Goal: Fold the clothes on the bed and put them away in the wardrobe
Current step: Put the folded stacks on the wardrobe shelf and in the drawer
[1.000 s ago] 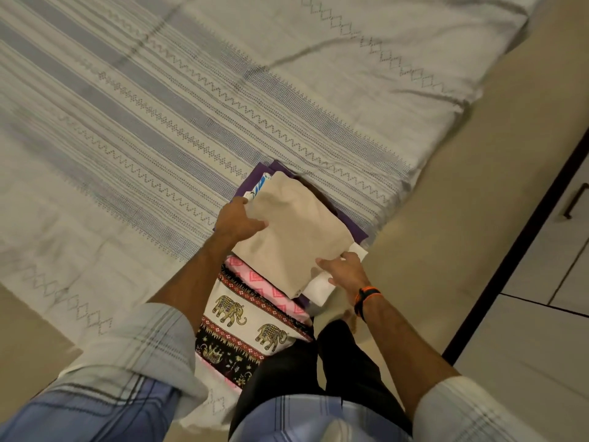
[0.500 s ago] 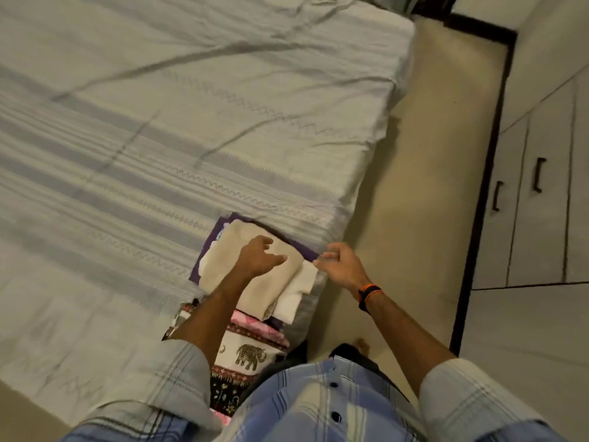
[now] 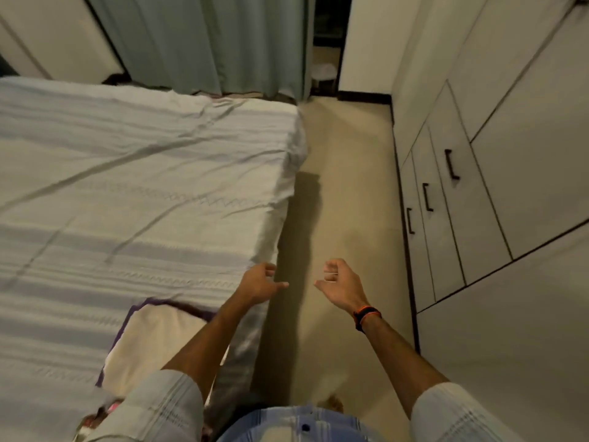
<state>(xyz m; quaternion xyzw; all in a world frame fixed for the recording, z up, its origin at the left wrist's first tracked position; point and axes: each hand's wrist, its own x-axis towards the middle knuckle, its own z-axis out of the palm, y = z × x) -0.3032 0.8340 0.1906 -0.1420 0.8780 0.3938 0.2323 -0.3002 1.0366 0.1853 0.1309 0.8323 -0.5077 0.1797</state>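
A folded beige garment (image 3: 153, 342) lies on top of a purple one (image 3: 178, 306) near the bed's right edge, with a patterned pink and black piece (image 3: 105, 413) peeking out below it. My left hand (image 3: 259, 283) hovers over the bed's edge, fingers loosely curled, holding nothing. My right hand (image 3: 341, 283) hangs over the floor between bed and wardrobe, fingers half curled and empty, an orange and black band on its wrist. The white wardrobe (image 3: 497, 193) stands along the right wall, its doors closed.
The bed (image 3: 127, 186) carries a pale striped cover. A beige floor strip (image 3: 344, 218) runs between bed and wardrobe. Black handles (image 3: 452, 164) sit on the lower wardrobe doors. A green curtain (image 3: 207, 43) and a dark doorway (image 3: 328, 43) are at the far end.
Both hands have come off the folded stack and lifted to the right, over the bed's edge and floor. My view has swung up toward the wardrobe and curtain.
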